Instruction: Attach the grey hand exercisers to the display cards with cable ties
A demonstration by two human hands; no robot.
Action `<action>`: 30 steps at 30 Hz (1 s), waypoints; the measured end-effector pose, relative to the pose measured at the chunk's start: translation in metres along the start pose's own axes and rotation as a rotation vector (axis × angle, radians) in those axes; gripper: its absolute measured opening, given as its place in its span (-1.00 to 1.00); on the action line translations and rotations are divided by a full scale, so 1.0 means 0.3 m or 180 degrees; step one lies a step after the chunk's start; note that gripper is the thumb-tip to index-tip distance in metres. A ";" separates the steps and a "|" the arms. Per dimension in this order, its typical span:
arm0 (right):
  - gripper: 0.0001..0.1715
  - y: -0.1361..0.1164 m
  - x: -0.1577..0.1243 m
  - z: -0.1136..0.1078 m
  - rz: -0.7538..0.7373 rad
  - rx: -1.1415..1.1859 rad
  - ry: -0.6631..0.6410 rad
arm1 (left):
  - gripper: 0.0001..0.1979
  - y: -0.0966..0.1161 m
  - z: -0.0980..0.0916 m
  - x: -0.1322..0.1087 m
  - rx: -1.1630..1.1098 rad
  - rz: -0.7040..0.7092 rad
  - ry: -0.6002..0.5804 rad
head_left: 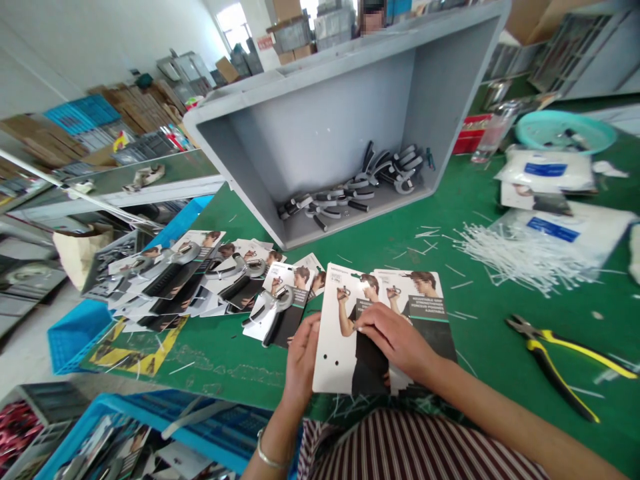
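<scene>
A printed backing card (331,320) with two small punched holes stands tilted up before me. My left hand (303,353) grips its left edge, with the fingers partly behind it. Over the card's front, my right hand (393,337) is closed in a pinch near the picture of a forearm; what is in the fingertips is too small to tell. Behind it on the right lies a stack of similar cards (430,310). Just left of my left hand is a card with a grey-and-black hand grip strengthener (273,310) on it.
More carded hand grips (173,270) overlap on the left. A tilted grey crate (325,127) holds loose hand grips (350,193). White cable ties (520,257), yellow-black cutting pliers (555,353) and a turquoise basin (565,130) are on the right. A blue crate (115,407) stands below the table edge.
</scene>
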State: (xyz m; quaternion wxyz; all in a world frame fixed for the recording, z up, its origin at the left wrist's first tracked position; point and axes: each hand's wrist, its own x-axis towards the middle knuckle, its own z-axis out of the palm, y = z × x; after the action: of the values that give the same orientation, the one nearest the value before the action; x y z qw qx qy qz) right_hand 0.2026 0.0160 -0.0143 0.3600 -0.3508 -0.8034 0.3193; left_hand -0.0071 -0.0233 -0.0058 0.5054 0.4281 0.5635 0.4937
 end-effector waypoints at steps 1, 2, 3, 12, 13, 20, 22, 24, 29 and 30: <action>-0.87 0.003 -0.002 -0.003 0.0087 0.0082 0.0066 | -0.56 0.017 -0.011 -0.002 0.0029 -0.0065 -0.0021; -0.87 0.005 -0.004 -0.006 0.0200 0.0166 0.0131 | -0.54 0.030 -0.018 -0.002 0.0036 -0.0173 -0.0113; -0.88 0.006 -0.005 -0.009 0.0329 0.0245 0.0189 | -0.51 0.036 -0.021 -0.001 -0.0014 -0.0302 -0.0312; -0.76 0.018 -0.017 -0.044 0.1584 0.2256 0.0623 | -0.46 -0.027 0.089 0.025 -0.0435 -0.0566 -0.0612; -0.74 0.023 -0.019 -0.049 0.1646 0.2357 0.0662 | -0.42 -0.028 0.096 0.024 -0.0498 -0.0581 -0.0571; -0.69 0.009 -0.007 -0.041 0.1631 0.2440 0.0638 | -0.36 -0.045 0.092 0.000 -0.0443 -0.0980 -0.0473; -0.71 0.004 -0.024 -0.052 0.1595 0.2318 0.0585 | -0.43 -0.053 0.082 -0.017 -0.0452 -0.1186 -0.0632; -0.67 0.020 -0.067 -0.094 0.1583 0.1821 0.0685 | -0.48 -0.056 0.068 -0.037 -0.0532 -0.1430 -0.0839; -0.73 0.190 -0.223 -0.359 0.1505 -0.1268 0.1068 | -0.54 -0.041 0.033 -0.028 -0.0384 -0.1459 -0.1000; -0.75 0.239 -0.244 -0.422 0.1563 -0.1505 0.1084 | -0.52 -0.035 0.033 -0.010 -0.0262 -0.1360 -0.0996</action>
State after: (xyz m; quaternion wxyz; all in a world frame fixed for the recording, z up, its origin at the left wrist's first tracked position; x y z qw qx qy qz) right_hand 0.3643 0.0303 -0.0272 0.3103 -0.6542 -0.6756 0.1390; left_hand 0.0033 -0.0265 -0.0156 0.6961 0.3497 0.5356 0.3260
